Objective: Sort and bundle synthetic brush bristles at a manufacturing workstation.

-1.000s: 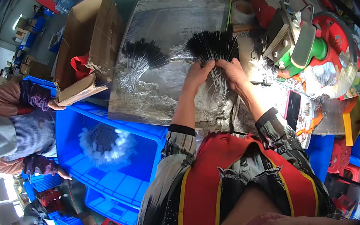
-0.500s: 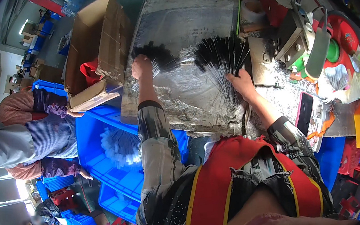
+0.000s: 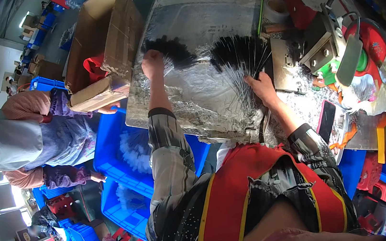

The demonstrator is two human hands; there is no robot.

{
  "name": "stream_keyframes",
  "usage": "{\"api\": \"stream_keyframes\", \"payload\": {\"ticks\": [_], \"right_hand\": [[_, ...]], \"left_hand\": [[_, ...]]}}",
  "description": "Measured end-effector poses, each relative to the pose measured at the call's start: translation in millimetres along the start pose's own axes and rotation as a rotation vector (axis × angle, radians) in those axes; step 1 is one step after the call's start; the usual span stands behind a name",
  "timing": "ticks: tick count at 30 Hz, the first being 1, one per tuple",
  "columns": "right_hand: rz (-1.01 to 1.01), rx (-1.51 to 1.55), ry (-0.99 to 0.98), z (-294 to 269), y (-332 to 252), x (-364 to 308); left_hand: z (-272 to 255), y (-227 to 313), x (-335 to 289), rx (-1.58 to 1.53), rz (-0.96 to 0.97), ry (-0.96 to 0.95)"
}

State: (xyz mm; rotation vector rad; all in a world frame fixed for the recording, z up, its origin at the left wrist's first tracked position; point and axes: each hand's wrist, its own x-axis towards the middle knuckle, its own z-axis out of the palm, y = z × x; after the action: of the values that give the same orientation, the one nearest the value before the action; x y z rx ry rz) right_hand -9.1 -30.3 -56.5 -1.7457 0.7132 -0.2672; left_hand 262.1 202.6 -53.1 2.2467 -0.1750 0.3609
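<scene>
Worktop (image 3: 200,18): dull grey sheeting, smooth at the far part, wrinkled and flaky toward the near edge
Left brush bundle (image 3: 174,50): on the worktop's left side; dense black bristles, thin silvery wire stems
Right brush bundle (image 3: 238,52): on the worktop's right side; black bristles fanned wide, straight wire stems running toward the near edge
Carton (image 3: 120,38): brown cardboard, open, ragged at the flap; red cloth (image 3: 94,67) inside
Blue bin (image 3: 109,145): rigid plastic, holding a pale-bristled bundle (image 3: 134,152)
Left hand (image 3: 153,64): fingers curled closed around stems of the left brush bundle
Right hand (image 3: 262,89): thumb parted from the fingers, touching stems at the right brush bundle's right side; undersides hidden, grip impossible to tell
Between bundles: narrow strip of bare sheeting
Far side: broad bare stretch beyond both bundles
Left edge: carton close alongside, blue bin nearer the body
Right edge: crowded by tape roll (image 3: 276,10), bolted metal machine (image 3: 323,46) and dark-screened phone (image 3: 326,117)
</scene>
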Motion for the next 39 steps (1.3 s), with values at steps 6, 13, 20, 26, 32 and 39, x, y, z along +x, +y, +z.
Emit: {"api": "stream_keyframes", "payload": {"ticks": [6,13,20,26,32,39], "right_hand": [[0.051,-0.065,0.000,0,-1,1],[0.061,-0.338,-0.102,-5,-50,-32],[-0.446,-0.457,-0.081,-35,-18,-69],[-0.108,-0.072,0.139,-124,7,-119],[0.184,0.065,0.610,-243,55,-144],[-0.279,0.116,0.660,-281,-21,-133]], "left_hand": [[7,-4,8,-0.321,-0.018,0.001],[12,33,17,-0.193,0.187,0.055],[14,86,21,-0.345,0.336,0.108],[13,152,-25,-0.405,0.431,-0.157],[36,213,-118,-0.373,0.533,-0.801],[72,239,-157,-0.217,0.698,-1.039]]}}
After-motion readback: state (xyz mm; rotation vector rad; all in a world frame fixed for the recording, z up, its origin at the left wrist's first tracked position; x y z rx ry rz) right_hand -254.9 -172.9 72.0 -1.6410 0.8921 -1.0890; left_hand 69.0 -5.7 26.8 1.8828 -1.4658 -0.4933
